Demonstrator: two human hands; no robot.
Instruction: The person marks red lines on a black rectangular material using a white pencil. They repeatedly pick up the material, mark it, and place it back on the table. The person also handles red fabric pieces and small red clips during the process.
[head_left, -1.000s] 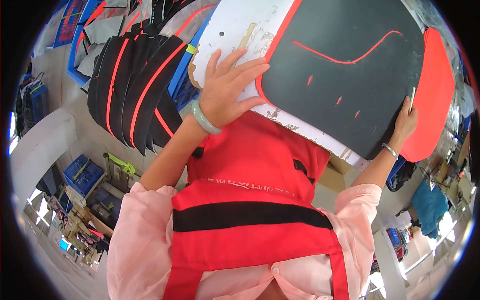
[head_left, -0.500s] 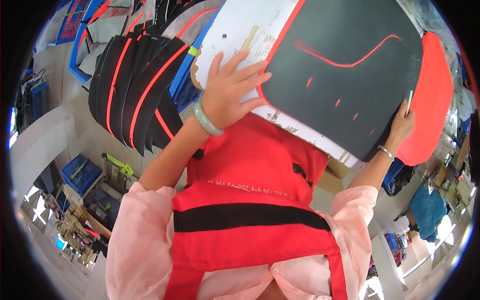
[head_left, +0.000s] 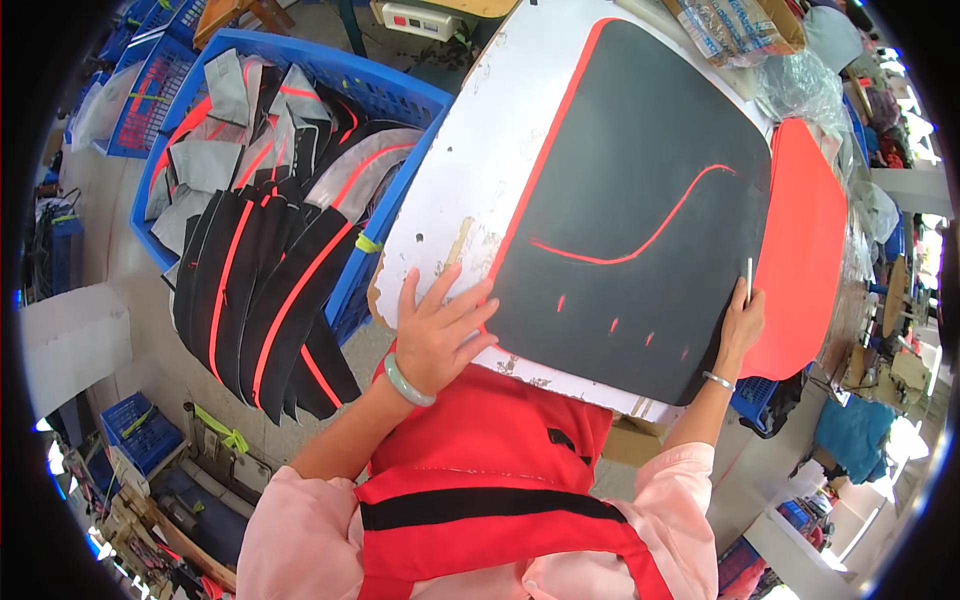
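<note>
Over the last second the view shifts, so the black panel [head_left: 625, 215] sits lower and its rounded far corners show. Its pattern, a red curve and short red dashes, looks unchanged; I cannot tell whether these are marks or slots. The hands keep much the same places, so the work seems to be in a steadying hold. The left hand [head_left: 440, 335] lies flat with fingers spread over the panel's near-left corner, beside the red edging. The right hand [head_left: 740, 325], at the panel's right edge, grips a slim white stick [head_left: 749, 280].

The panel rests on a white counter [head_left: 450, 190] with chipped edges; a red sheet [head_left: 800, 250] extends past its right side. To the left, a blue crate [head_left: 300, 46] holds grey pieces and black red-lined strips [head_left: 225, 290] spilling over its rim. Clear plastic wrapping [head_left: 805, 90] lies at the far right, and more crates stand around the floor.
</note>
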